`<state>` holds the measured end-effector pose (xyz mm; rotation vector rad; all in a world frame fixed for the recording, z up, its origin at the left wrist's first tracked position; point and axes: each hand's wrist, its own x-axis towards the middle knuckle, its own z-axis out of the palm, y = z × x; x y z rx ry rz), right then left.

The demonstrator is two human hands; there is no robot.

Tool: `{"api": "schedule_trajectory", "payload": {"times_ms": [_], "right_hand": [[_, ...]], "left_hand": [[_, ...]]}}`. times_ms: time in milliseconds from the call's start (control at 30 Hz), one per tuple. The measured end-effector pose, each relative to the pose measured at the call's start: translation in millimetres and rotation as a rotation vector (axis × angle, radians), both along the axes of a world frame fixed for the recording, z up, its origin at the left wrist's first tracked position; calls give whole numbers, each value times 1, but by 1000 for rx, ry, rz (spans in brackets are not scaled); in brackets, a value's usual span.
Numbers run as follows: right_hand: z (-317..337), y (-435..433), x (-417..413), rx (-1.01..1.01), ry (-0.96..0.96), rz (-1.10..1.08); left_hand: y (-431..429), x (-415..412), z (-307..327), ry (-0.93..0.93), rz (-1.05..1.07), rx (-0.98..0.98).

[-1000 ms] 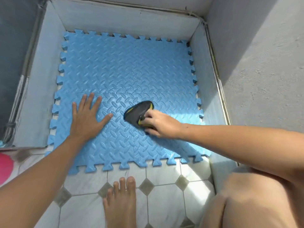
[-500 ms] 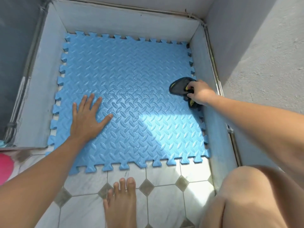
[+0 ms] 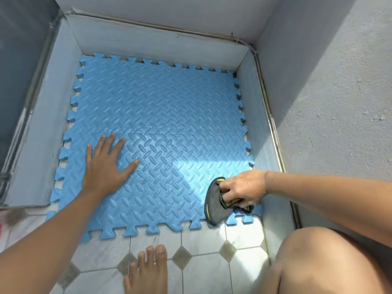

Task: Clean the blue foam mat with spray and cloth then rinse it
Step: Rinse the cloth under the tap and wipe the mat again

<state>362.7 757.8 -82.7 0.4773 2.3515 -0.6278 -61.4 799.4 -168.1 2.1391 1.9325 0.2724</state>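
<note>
The blue foam mat, made of interlocking tiles with a ribbed pattern, lies flat on the floor in a walled corner. My left hand rests flat on its near left part, fingers spread. My right hand grips a dark grey cloth with yellow trim and presses it on the mat's near right corner, the cloth overhanging the front edge. No spray bottle is in view.
Low grey walls hem the mat in on the left, back and right. White floor tiles with grey diamonds lie in front. My bare foot and right knee are close to the mat's front edge.
My right hand has swept the cloth from the mat's middle to its far right edge, then back toward me to the near right corner. My left hand has stayed flat on the mat.
</note>
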Motion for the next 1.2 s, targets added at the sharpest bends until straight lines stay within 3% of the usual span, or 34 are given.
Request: {"api": "schedule_trajectory", "payload": {"times_ms": [133,200,267,367,533,600,700,800,933,1000,1067,1200], "right_hand": [[-4,65,26,360,40,-694],[-13,89,25,443,58,-1132],[-26,99,2,481,113,-1363],[-36,82,-64,482,298,-1233],[-41,12,-143,195,556,-406],[-46,11,-141,187,575,-233],[-46,50,-114,290,558,-304],[-39,123,-64,488,429,-578],[-41,216,-1,762,285,-1203],[-50,238,-5,798,261,-1522],[-58,247,-44,767,297,-1551],[-58,246,-161,652,521,-1204]], "left_hand": [[1,0,1,4,-1,-2],[0,1,1,-4,-1,-3],[0,1,2,-9,5,-2],[0,1,2,-10,5,2],[1,0,0,-15,3,20],[1,-1,-2,-13,1,25],[2,-1,-2,-24,0,27],[1,0,-1,-20,0,15],[1,0,-1,-4,8,-2],[1,0,0,-2,9,-1],[2,0,-1,8,6,-2],[2,0,-1,11,10,-1]]}}
